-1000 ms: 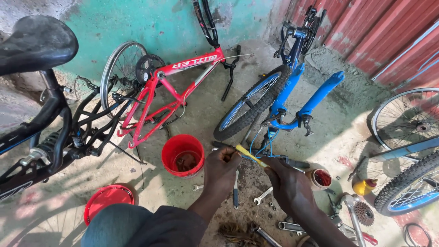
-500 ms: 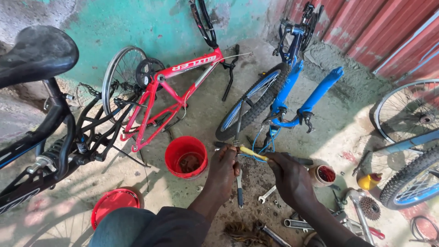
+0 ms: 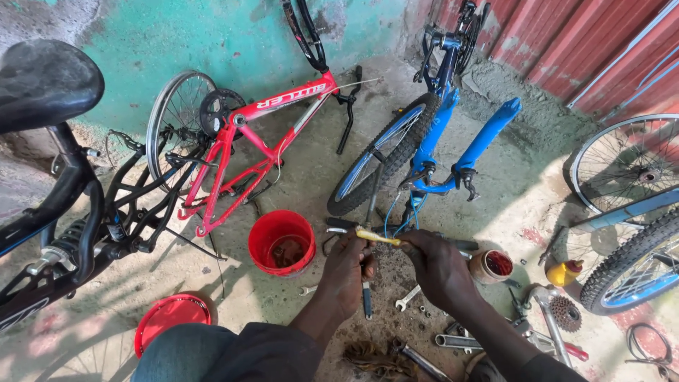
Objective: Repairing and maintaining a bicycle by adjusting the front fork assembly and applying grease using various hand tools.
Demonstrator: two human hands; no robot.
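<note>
Left hand (image 3: 348,272) and right hand (image 3: 437,267) close together at picture centre, both clamped on a thin yellow-handled tool (image 3: 377,237) held level between them, above the dirty concrete floor (image 3: 311,163). Fingers of each hand curled tight round the tool; what lies at its tip, hard to tell.

At 9 o'clock of the left hand, just beside it: round red plastic bucket (image 3: 281,242), open, brownish parts inside. At 8 o'clock, farther off: flat red round lid (image 3: 172,318) on the ground. At 3 o'clock of the right hand, near: small round tin of red grease (image 3: 491,266), lidless. Beyond it at 3 o'clock: small yellow squeeze bottle with red cap (image 3: 566,272), lying tilted. Below the hands at 6 o'clock: silver open-ended spanner (image 3: 407,299) and other scattered steel tools. At 4 o'clock: toothed steel sprocket cluster (image 3: 564,309).

At 11 o'clock: red bicycle frame with white lettering on its tube (image 3: 276,117), upside down against the turquoise painted wall (image 3: 212,42). At 1 o'clock: blue bicycle (image 3: 438,138), front wheel off. Corrugated red metal sheeting (image 3: 566,49) at 2 o'clock.
</note>
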